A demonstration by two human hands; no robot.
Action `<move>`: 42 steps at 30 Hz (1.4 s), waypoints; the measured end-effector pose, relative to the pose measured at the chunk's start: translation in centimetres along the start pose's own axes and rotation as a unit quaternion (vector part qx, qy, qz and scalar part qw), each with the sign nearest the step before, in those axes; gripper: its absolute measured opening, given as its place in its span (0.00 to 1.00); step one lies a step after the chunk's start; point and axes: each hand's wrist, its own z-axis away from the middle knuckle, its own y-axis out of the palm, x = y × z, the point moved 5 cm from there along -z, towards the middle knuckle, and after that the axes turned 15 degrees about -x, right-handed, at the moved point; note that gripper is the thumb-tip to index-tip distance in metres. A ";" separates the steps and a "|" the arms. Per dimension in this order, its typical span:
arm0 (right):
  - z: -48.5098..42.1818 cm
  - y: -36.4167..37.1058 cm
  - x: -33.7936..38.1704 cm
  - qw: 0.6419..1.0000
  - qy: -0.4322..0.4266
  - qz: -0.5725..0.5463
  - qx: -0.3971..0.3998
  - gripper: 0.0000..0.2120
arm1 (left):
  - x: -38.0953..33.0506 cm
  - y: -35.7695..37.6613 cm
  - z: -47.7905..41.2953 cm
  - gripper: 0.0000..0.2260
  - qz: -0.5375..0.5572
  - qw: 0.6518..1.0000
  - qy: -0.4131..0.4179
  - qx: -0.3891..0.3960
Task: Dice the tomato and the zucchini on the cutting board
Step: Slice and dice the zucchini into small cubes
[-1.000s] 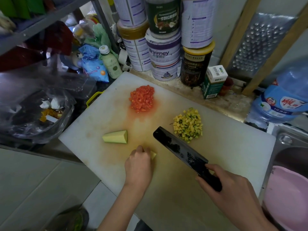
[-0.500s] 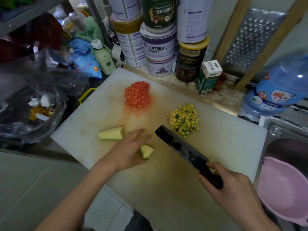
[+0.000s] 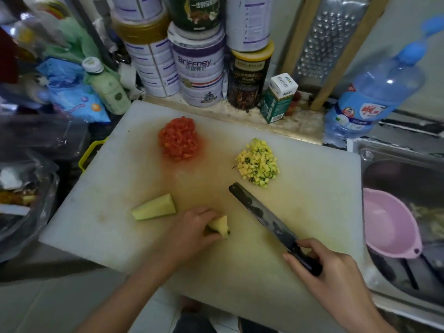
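Note:
On the white cutting board (image 3: 312, 188) a heap of diced tomato (image 3: 179, 138) lies at the back middle and a heap of diced zucchini (image 3: 258, 162) to its right. A wedge of zucchini (image 3: 155, 207) lies on the board's left part. My left hand (image 3: 189, 233) grips a smaller zucchini piece (image 3: 219, 226) near the front middle. My right hand (image 3: 334, 270) grips the handle of a dark cleaver (image 3: 262, 217); its blade points toward the diced zucchini and hangs just right of the held piece.
Stacked tins (image 3: 199, 66), a small green carton (image 3: 278, 98) and a grater (image 3: 329, 39) line the back. A large blue water bottle (image 3: 374, 87) stands at the right, above a sink with a pink bowl (image 3: 389, 224). A bag of scraps (image 3: 21, 195) sits left.
My left hand has picked the small zucchini piece off the board and turned it, so the piece now shows at the fingertips. The cleaver has stayed roughly in place.

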 end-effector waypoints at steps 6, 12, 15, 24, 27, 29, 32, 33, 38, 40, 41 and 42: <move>4.2 3.4 3.8 0.980 0.190 -0.064 -0.008 0.07 | 0.5 -0.2 0.2 0.22 0.090 0.995 0.011 -0.029; 7.1 6.1 6.8 0.931 0.333 -0.148 -0.006 0.05 | 1.6 -0.1 0.1 0.16 0.115 0.991 0.053 -0.035; 7.8 6.8 7.6 0.917 0.362 -0.165 -0.014 0.06 | 1.6 -0.2 0.2 0.19 0.101 0.990 0.086 -0.047; 7.9 7.6 7.8 0.878 0.404 -0.256 -0.021 0.15 | 2.3 0.4 -0.2 0.11 0.166 0.973 0.141 -0.072; 8.4 7.9 7.9 0.874 0.408 -0.263 -0.007 0.14 | 2.8 0.7 -0.3 0.11 0.214 0.968 0.128 -0.038; 8.5 8.1 7.9 0.882 0.396 -0.254 -0.005 0.13 | 3.2 0.8 -0.3 0.10 0.235 0.964 0.122 -0.017; 8.6 8.3 7.7 0.884 0.391 -0.255 -0.013 0.13 | 3.6 0.9 -0.4 0.14 0.263 0.957 0.119 0.020; 8.7 8.3 7.7 0.883 0.392 -0.257 -0.015 0.14 | 3.8 0.9 -0.3 0.18 0.261 0.957 0.120 0.041; 9.0 8.5 7.8 0.874 0.407 -0.263 -0.016 0.12 | 3.8 1.0 -0.3 0.28 0.173 0.953 0.216 0.124; 9.0 8.5 7.8 0.868 0.417 -0.270 -0.022 0.15 | 3.4 1.0 -0.9 0.27 0.146 0.949 0.251 0.123; 8.9 8.5 7.9 0.863 0.424 -0.275 -0.024 0.17 | 3.1 0.9 -1.1 0.27 0.138 0.947 0.263 0.124; 8.8 8.5 7.9 0.858 0.429 -0.280 -0.026 0.17 | 2.9 0.9 -1.4 0.26 0.131 0.945 0.273 0.123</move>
